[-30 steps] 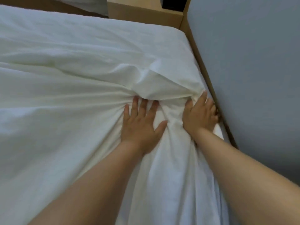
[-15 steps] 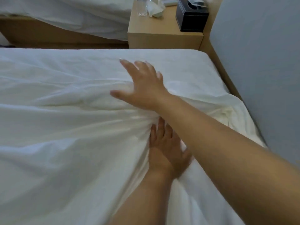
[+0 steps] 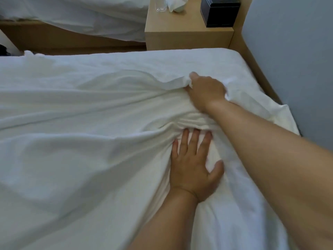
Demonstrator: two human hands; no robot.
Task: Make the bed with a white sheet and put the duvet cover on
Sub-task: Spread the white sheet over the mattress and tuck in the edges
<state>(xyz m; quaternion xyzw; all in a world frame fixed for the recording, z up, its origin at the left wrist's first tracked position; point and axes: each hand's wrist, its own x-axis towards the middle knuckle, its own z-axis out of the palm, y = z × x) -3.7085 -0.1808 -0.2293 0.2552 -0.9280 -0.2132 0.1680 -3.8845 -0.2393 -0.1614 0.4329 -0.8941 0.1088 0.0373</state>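
A rumpled white duvet cover [image 3: 81, 141] lies across the bed, over the flat white sheet [image 3: 162, 60] that shows at the far edge. My left hand [image 3: 193, 165] presses flat on the cloth with fingers spread, and folds bunch up at its fingertips. My right hand [image 3: 205, 91] reaches past it and grips a raised fold of the white cloth. Its fingers are curled into the fabric and mostly hidden.
A wooden nightstand [image 3: 189, 31] stands beyond the bed with a glass [image 3: 161, 4], crumpled tissue [image 3: 177, 5] and a black tissue box [image 3: 220, 12]. A second bed with white bedding [image 3: 72, 17] lies at the back left. A grey wall [image 3: 297, 60] runs close along the right.
My right hand left the bed's right edge, hovered open over the bed, then dropped and took hold of a fold. My left hand stayed pressed on the cloth. The view tilted up.
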